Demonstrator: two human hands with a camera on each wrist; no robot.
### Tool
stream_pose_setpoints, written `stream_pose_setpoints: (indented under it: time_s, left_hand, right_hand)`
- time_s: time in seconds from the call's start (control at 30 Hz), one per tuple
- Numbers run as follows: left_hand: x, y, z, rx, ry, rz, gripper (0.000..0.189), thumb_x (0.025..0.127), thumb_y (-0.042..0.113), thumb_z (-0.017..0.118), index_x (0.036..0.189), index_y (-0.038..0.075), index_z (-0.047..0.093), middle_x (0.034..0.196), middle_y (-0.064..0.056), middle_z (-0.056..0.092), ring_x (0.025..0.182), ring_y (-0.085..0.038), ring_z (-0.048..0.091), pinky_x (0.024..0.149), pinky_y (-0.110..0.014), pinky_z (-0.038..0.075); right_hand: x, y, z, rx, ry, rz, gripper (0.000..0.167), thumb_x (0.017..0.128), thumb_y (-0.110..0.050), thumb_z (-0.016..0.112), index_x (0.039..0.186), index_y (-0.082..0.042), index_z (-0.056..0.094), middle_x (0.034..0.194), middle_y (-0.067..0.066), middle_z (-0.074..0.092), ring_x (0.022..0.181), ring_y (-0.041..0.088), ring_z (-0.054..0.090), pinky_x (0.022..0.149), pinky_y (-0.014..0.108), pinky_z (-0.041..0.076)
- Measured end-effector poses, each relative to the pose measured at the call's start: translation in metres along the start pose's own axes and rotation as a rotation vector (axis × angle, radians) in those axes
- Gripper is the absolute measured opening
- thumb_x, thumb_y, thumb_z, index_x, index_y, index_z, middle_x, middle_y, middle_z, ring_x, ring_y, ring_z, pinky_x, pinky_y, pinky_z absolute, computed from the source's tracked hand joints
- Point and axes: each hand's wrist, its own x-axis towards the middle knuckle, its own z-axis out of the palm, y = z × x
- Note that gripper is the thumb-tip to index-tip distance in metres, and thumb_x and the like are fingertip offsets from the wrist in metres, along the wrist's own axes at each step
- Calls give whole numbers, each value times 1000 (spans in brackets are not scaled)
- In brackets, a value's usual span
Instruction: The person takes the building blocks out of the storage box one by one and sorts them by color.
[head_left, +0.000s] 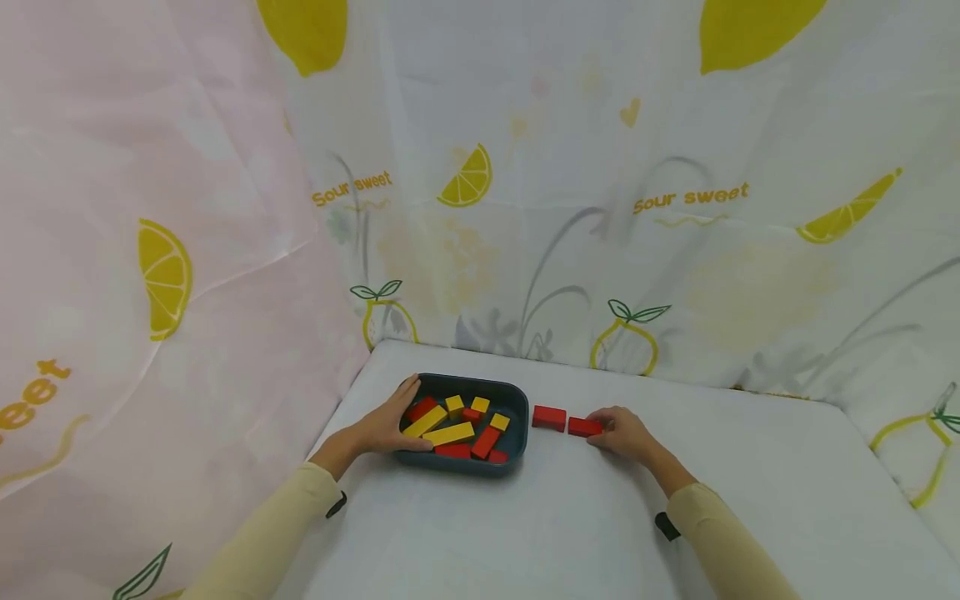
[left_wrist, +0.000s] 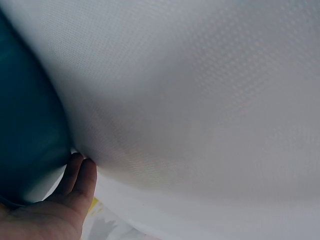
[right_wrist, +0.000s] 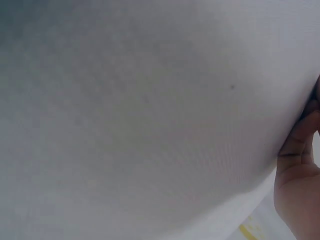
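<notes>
A dark blue tray (head_left: 480,469) holds several red and yellow blocks, lying in a loose heap. My left hand (head_left: 392,423) grips its left end, thumb over the near rim and fingers by the far left corner. The left wrist view shows two fingertips (left_wrist: 88,172) of it against the outside of the tray (left_wrist: 32,115). To the right of the tray, my right hand (head_left: 621,432) pinches a red block (head_left: 583,427) on the tabletop. A second red block (head_left: 549,417) lies between that one and the tray, a narrow gap separating the two. In the right wrist view the held block is hidden.
A white cloth covers the table (head_left: 570,525). Behind it and on the left hang lemon-print cloths (head_left: 540,250). Inside the tray, long yellow blocks (head_left: 450,434) lie toward the left and a red block (head_left: 486,442) leans near the right.
</notes>
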Motion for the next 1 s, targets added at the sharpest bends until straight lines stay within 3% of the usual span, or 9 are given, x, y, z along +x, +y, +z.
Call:
stream_pose_setpoints:
  time_s: [1.0]
  left_hand:
    - [-1,2,-1,-9,3,3,121,78,55,78,159,5,4,167,-14,-3,152,-38,12,119,-60,22]
  right_hand:
    - [3,-7,5,16,14,49,38,83,-16,78,119,-8,70,108,11,61,93,23,52,72,32,46]
